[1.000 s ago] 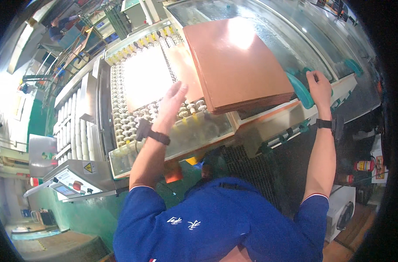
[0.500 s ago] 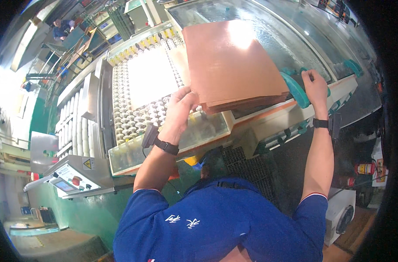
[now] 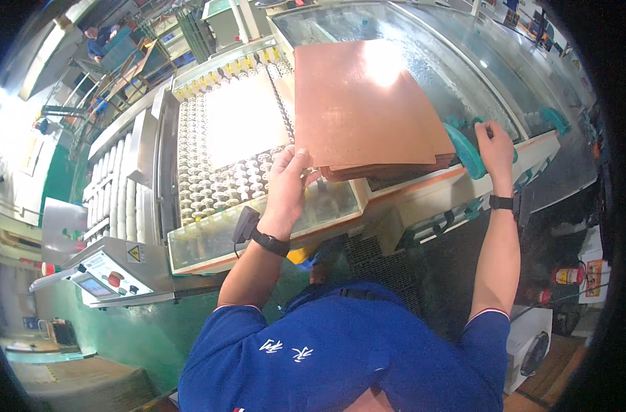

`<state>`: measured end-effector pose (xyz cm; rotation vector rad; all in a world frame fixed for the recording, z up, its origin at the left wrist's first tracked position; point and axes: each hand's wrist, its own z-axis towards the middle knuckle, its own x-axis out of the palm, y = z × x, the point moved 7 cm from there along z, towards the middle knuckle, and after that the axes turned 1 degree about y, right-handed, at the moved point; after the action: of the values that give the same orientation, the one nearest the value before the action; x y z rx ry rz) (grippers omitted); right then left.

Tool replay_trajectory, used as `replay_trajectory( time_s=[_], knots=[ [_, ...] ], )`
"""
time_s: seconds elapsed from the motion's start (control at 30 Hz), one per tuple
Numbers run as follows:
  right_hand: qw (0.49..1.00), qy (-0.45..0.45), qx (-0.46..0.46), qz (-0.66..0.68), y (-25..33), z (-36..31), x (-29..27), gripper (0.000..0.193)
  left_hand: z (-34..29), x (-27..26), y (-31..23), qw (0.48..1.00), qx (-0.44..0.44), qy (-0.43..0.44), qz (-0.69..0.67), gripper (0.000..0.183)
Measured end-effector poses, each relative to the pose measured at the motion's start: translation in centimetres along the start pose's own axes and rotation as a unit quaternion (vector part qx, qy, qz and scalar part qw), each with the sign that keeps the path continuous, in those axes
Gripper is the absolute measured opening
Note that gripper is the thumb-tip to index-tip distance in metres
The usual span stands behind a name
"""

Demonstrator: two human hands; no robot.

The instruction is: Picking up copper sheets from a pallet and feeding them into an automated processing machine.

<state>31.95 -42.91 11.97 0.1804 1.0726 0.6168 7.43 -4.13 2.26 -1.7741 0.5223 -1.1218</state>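
A stack of copper-coloured sheets [image 3: 368, 113] lies tilted on the glass-topped part of the machine, with bright glare near its far edge. My left hand [image 3: 287, 180] is closed on the near left corner of the top sheet, thumb and fingers pinching it. That sheet sits slightly left of those beneath, whose edges show along the right and near sides. Beyond the stack's right corner, my right hand [image 3: 495, 147] is curled with fingers drawn together beside a teal handle [image 3: 466, 152]; I see nothing in it. Left of the stack, a glare-whitened sheet [image 3: 246, 120] rests on the rollers.
Rows of small white wheels [image 3: 196, 185] form the conveyor bed, behind a clear near wall [image 3: 258, 233]. A control panel [image 3: 107, 281] stands at the left, by longer white rollers [image 3: 124, 196]. Another person [image 3: 100, 40] is far left. A dark grating [image 3: 381, 268] lies on the floor.
The top copper sheet has shifted slightly left over the stack, with my left hand at its corner. The sheet on the rollers now lies apart from the stack. My right hand stays near the handle.
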Motion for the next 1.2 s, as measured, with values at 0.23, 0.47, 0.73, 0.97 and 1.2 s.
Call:
replay_trajectory(
  time_s=[0.23,0.47,0.73,0.97,1.2],
  knots=[
    [1.0,-0.007,0.014,-0.001,-0.3,-0.3,-0.3,0.037,-1.2,2.1,-0.2,1.0,-0.01,-0.003,0.014,0.02],
    [1.0,-0.007,0.025,-0.004,0.7,-0.3,-0.3,0.035,-0.7,1.5,1.5,1.0,-0.007,0.009,0.016,0.026],
    [0.999,-0.007,0.034,0.005,0.2,-0.5,-0.2,0.036,-1.0,2.8,1.0,0.999,0.012,0.024,0.043,0.019],
    [1.0,-0.005,0.027,0.001,0.4,-0.5,-0.3,0.037,-1.2,2.7,1.0,0.998,0.005,0.014,0.058,0.012],
    [0.999,-0.009,0.033,-0.003,0.5,-0.5,-0.3,0.037,-1.2,2.5,0.9,0.997,0.007,0.025,0.067,0.017]
  ],
)
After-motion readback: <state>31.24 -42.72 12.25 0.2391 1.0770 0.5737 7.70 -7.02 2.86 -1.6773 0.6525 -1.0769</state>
